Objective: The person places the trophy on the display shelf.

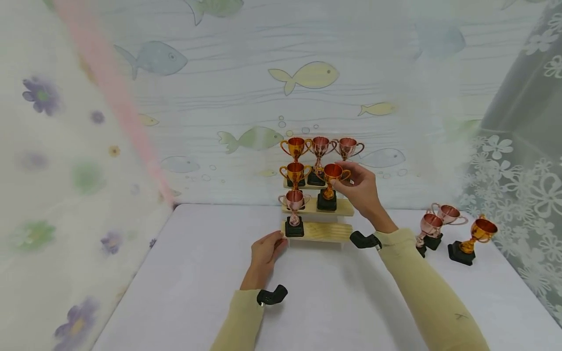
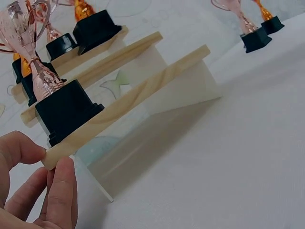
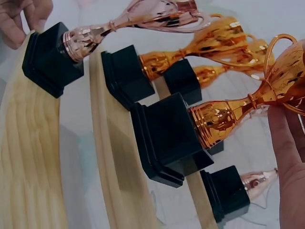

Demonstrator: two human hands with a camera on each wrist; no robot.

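Note:
A three-tier wooden stand (image 1: 329, 230) stands against the back wall. My left hand (image 1: 265, 251) pinches the left end of its lowest shelf (image 2: 138, 95) between thumb and fingers. In my right hand (image 1: 362, 190) is a gold trophy cup (image 1: 328, 197), gripped near its bowl, its black base (image 3: 167, 138) at the middle shelf; whether it touches the wood I cannot tell. Left of it on that shelf is another gold trophy (image 1: 295, 171). A rose-pink trophy (image 1: 294, 226) sits at the left of the lowest shelf. The top shelf bears one gold trophy (image 1: 296, 145) and two rose-pink ones (image 1: 320, 145).
To the right on the white tabletop (image 1: 175, 292) stand a gold trophy (image 1: 462, 252) and two rose-pink trophies (image 1: 431, 224), close together. Fish-patterned fabric (image 1: 219, 87) hangs behind the stand. Flowered curtains (image 1: 542, 204) border the table's sides.

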